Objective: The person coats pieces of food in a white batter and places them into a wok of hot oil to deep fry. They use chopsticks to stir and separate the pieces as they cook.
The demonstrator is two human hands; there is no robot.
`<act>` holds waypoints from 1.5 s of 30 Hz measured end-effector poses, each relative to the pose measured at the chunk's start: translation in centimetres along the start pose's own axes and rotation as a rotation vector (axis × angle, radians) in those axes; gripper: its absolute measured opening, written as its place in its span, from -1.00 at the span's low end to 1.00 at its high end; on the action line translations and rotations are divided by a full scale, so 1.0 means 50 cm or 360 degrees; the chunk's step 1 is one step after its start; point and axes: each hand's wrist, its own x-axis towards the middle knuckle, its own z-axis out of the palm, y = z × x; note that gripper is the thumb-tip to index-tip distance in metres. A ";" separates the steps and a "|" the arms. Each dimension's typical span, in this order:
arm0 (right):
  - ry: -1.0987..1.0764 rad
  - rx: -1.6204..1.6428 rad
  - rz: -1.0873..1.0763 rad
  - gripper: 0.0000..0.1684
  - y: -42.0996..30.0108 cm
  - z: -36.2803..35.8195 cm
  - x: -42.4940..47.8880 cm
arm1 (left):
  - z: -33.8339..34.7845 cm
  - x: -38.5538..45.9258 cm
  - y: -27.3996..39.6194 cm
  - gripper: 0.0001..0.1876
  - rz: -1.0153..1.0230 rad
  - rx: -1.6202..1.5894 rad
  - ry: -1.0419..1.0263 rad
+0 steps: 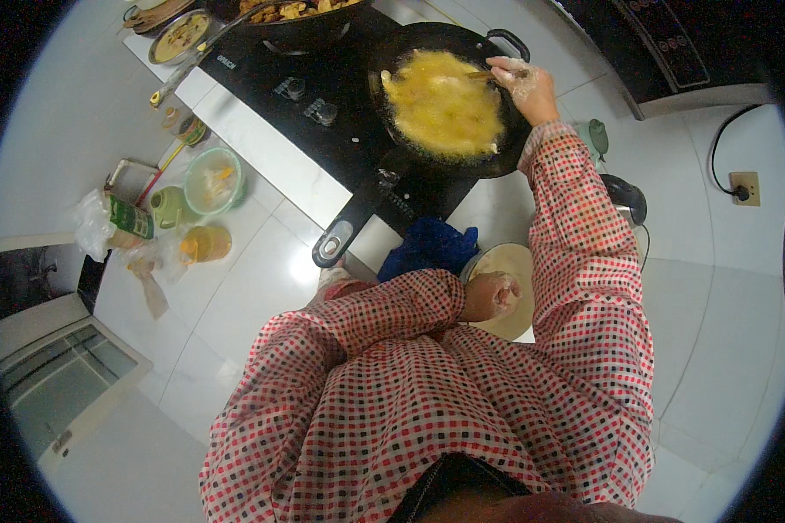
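A black wok (517, 147) stands on the black glass stovetop (248, 85), with bubbling yellow oil (445, 111) and pale pieces frying in it. My right hand (523, 85), whitened with batter or flour, is over the wok's right rim and grips what look like wooden chopsticks (480, 76), their tips in the oil. Below the wok, my left hand (495, 295) is over a large bowl (517, 261) of pale batter or flour. Its fingers are curled and coated white; whether they hold anything cannot be told. A blue cloth (428, 248) lies beside the bowl.
A second pan (301, 29) of fried food is at the top, beside a metal bowl (180, 38) and a long-handled utensil (190, 68). On the floor to the left are a green basin (214, 182), a green jug (168, 206) and an orange-lidded container (206, 244). An electric kettle (625, 196) stands right.
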 end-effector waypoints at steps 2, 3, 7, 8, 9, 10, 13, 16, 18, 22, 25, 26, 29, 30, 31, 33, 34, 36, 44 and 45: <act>0.0085 0.0188 0.0000 -0.79 0.032 0.013 0.020 | -0.001 -0.005 0.006 -0.81 -0.0023 -0.0066 -0.0018; 0.0111 0.0357 0.0109 -0.78 0.024 0.015 0.027 | 0.001 -0.007 0.003 -0.79 -0.0026 -0.0102 -0.0005; 0.0372 0.0314 -0.0110 -0.73 0.066 0.016 0.058 | 0.013 -0.028 0.017 -0.79 -0.0084 -0.0130 0.0035; 0.0435 0.0310 -0.0159 -0.73 0.082 0.016 0.062 | 0.018 -0.031 0.013 -0.79 -0.0037 -0.0140 0.0078; 0.0443 0.0422 -0.0115 -0.74 0.079 0.018 0.063 | 0.023 -0.032 0.007 -0.79 0.0009 -0.0155 0.0122; 0.0455 0.0536 -0.0073 -0.76 0.076 0.019 0.065 | 0.027 -0.033 0.002 -0.79 0.0056 -0.0169 0.0166; 0.0385 0.1178 0.0421 -0.79 0.018 0.027 0.057 | 0.031 -0.033 -0.017 -0.79 0.0105 -0.0133 0.0191; 0.0301 0.1065 0.0387 -0.78 0.011 0.032 0.040 | 0.056 -0.029 -0.039 -0.80 0.0177 -0.0170 0.0351; 0.0236 0.0619 -0.0112 -0.78 0.101 0.045 0.041 | 0.067 -0.031 -0.045 -0.80 0.0221 -0.0167 0.0379; 0.0020 0.0837 0.0350 -0.79 0.012 0.041 0.010 | 0.066 -0.025 -0.053 -0.82 0.0281 -0.0142 0.0449; 0.0065 0.0466 0.0202 -0.80 0.015 0.020 -0.003 | 0.068 -0.011 -0.072 -0.75 0.0256 -0.0077 0.0455; 0.0060 0.0565 0.0226 -0.80 0.017 0.007 -0.010 | 0.070 -0.008 -0.078 -0.73 0.0263 -0.0021 0.0465; 0.0048 0.0782 0.0217 -0.80 0.005 -0.030 -0.033 | 0.060 0.003 -0.054 -0.76 0.0366 0.0193 0.0534; 0.0067 0.0791 0.0166 -0.80 0.012 -0.040 -0.042 | 0.062 0.007 -0.052 -0.78 0.0402 0.0192 0.0523; 0.0085 0.0798 0.0117 -0.80 0.019 -0.048 -0.051 | 0.064 0.011 -0.049 -0.80 0.0439 0.0190 0.0510; 0.0093 0.0931 0.0210 -0.80 0.008 -0.062 -0.078 | 0.065 0.015 -0.040 -0.82 0.0376 0.0384 0.0378; 0.0088 0.1008 0.0255 -0.80 -0.011 -0.070 -0.091 | 0.066 0.014 -0.037 -0.83 0.0336 0.0483 0.0319; 0.0138 0.1038 0.0231 -0.79 -0.037 -0.093 -0.112 | 0.083 0.020 -0.050 -0.81 0.0552 0.0324 0.0532; 0.0131 0.1253 0.0323 -0.69 -0.011 -0.126 -0.162 | 0.065 0.010 0.054 -0.76 -0.0208 -0.1280 0.0465; 0.0174 0.1295 0.0328 -0.69 -0.017 -0.128 -0.165 | 0.066 0.007 0.051 -0.76 -0.0278 -0.1333 0.0524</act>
